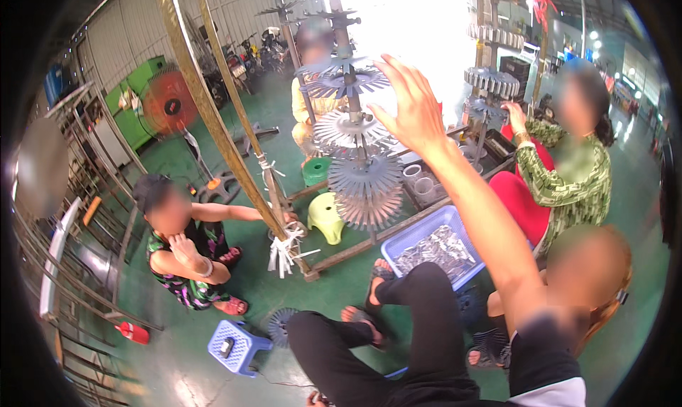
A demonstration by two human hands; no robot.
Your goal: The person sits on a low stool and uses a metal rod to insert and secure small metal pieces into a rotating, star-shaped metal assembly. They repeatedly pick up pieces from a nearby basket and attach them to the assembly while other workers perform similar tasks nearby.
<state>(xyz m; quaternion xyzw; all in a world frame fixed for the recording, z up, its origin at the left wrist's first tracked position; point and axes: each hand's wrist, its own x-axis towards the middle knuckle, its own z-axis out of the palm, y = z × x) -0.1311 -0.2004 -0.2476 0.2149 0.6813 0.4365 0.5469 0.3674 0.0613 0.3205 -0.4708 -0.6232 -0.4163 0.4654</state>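
My right hand [412,108] is raised with its fingers spread, close beside a tall vertical rod that carries a stack of toothed metal discs. Nearest to it are a dark disc [349,81] and a shiny silver disc [352,127], each ringed with thin radial blades. Whether my fingertips touch a blade, I cannot tell. Lower on the rod hang more bladed rings [364,186]. At the bottom edge, only a small part of my left hand [317,400] shows beside my leg; its fingers are mostly cut off.
A blue basket [389,249] of loose metal pieces sits before my knees. Wooden poles [213,115] stand left of the rod. Around me are several seated people, a blue stool [238,344], a yellow-green stool [326,218] and a red fan [169,101].
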